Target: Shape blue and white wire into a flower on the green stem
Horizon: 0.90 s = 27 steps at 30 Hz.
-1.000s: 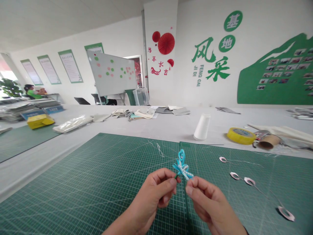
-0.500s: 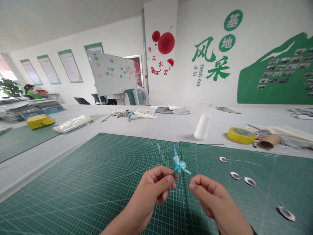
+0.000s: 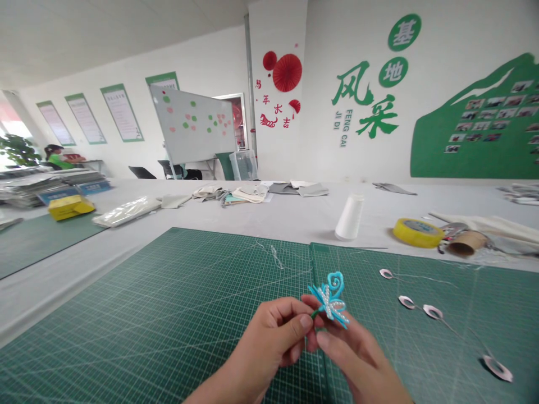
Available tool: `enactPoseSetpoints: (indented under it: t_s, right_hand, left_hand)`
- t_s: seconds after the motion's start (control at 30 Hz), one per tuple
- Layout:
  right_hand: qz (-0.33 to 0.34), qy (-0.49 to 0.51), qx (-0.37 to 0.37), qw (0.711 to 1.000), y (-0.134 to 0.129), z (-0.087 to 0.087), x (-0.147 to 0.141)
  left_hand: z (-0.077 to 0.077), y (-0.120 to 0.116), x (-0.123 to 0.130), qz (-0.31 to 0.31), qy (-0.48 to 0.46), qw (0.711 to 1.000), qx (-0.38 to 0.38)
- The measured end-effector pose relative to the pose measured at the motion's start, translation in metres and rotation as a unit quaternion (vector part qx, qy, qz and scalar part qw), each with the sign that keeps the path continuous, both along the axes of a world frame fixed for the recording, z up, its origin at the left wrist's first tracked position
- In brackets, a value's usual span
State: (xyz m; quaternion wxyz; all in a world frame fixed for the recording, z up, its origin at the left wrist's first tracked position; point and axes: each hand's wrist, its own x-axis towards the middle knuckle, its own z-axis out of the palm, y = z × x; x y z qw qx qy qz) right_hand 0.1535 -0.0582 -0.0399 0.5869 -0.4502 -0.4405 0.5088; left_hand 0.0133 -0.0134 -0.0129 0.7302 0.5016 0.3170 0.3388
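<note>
A small turquoise wire ornament (image 3: pixel 330 297) with white pearl beads and a curled loop on top stands above my hands, on a short green stem. My left hand (image 3: pixel 269 339) pinches the stem between thumb and forefinger. My right hand (image 3: pixel 351 356) presses its fingers against the ornament's underside from the right. Both hands hover over a green grid cutting mat (image 3: pixel 168 303). To their right, several small silvery wire-tailed loops (image 3: pixel 406 302) lie on the mat, apart from my fingers.
Beyond the mat's far edge stand a white thread cone (image 3: pixel 349 217), yellow tape (image 3: pixel 416 233) and a cardboard tube (image 3: pixel 467 243). Fabric pieces and a yellow box (image 3: pixel 71 207) lie farther along the table. A seated person (image 3: pixel 56 158) is at the far left.
My right hand has come back against the ornament after being apart from it. The ornament has turned, showing its face and loop, and sits further right.
</note>
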Motion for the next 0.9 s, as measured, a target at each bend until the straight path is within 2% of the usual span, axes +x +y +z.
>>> enactPoseSetpoints:
  t_s: [0.07, 0.17, 0.33, 0.63, 0.73, 0.9]
  right_hand:
    - [-0.002, 0.029, -0.014, 0.999, 0.002, 0.004, -0.003]
    - [0.000, 0.003, -0.026, 1.000, 0.003, 0.009, -0.002]
    - [-0.013, 0.008, -0.076, 0.997, 0.001, 0.007, 0.003]
    - [-0.019, -0.058, -0.041, 0.997, 0.001, 0.002, 0.006]
    - [-0.008, -0.069, -0.055, 0.996, 0.001, 0.002, 0.008]
    - [0.003, -0.039, -0.064, 0.997, 0.000, 0.006, 0.005]
  left_hand:
    - [-0.002, 0.000, 0.002, -0.004, 0.001, 1.000, 0.011]
    - [-0.003, -0.001, 0.003, -0.001, 0.001, 1.000, 0.010]
    - [-0.004, -0.001, 0.004, -0.013, -0.034, 0.999, -0.002]
    - [-0.002, -0.001, 0.005, -0.028, -0.040, 0.999, -0.002]
    - [0.000, -0.002, 0.005, -0.025, -0.043, 0.999, 0.005]
    - [0.002, -0.003, 0.003, -0.028, -0.055, 0.998, -0.001]
